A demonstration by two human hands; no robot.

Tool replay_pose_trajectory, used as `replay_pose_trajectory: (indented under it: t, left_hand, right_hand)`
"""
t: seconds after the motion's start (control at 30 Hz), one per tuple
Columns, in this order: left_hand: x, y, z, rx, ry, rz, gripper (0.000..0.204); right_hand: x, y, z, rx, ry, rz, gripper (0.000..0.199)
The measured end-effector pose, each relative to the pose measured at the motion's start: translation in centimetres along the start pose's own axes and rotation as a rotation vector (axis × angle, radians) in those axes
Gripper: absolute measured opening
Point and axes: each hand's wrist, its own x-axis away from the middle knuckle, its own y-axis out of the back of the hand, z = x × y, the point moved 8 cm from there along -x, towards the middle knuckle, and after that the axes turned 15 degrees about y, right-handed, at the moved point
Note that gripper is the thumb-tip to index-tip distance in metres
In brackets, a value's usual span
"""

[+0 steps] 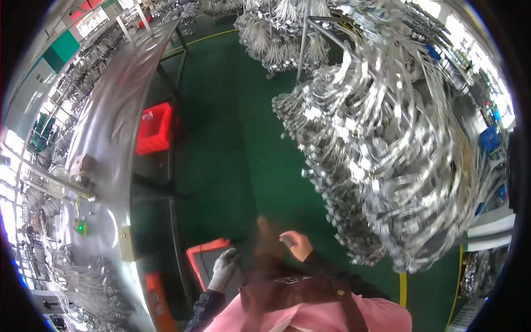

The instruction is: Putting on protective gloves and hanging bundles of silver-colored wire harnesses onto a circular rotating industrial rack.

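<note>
My left hand (224,269), in a grey glove, hangs low in front of my body with its fingers curled in. Whether anything lies inside them is hidden. It shows over a grey panel with a red-orange rim (208,245) beside the metal table. Bare, my right hand (299,247) is held near my waist, its fingers bent. A small dark grey patch shows at its fingertips, too small to name. Right of that hand hang dense bundles of silvery flat cables (381,160) on a metal rack (303,41), apart from the hand.
A long metal-topped table (110,116) runs along the left, with a small device with a green light (81,227) on it. A red bin (155,128) stands under its edge. More cable bundles (276,41) hang ahead. Green floor (221,138) lies between table and rack.
</note>
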Motion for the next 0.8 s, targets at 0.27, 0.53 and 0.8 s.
replay_pose_trajectory:
  t: [0.27, 0.53, 0.8]
  left_hand:
    - [-20.7, 11.2, -15.7, 0.371, -0.041, -0.149, 0.039]
    - [-40.0, 23.8, -40.2, 0.254, -0.228, -0.013, 0.035]
    - [-62.7, 30.3, -40.1, 0.064, 0.042, -0.007, 0.034]
  right_hand:
    - [-26.3, -2.1, -6.8, -0.121, 0.096, -0.038, 0.026]
    - [-56.8, 0.4, -3.5, -0.064, 0.121, -0.066, 0.026]
    - [-85.5, -0.8, -13.9, -0.138, 0.083, 0.028, 0.022]
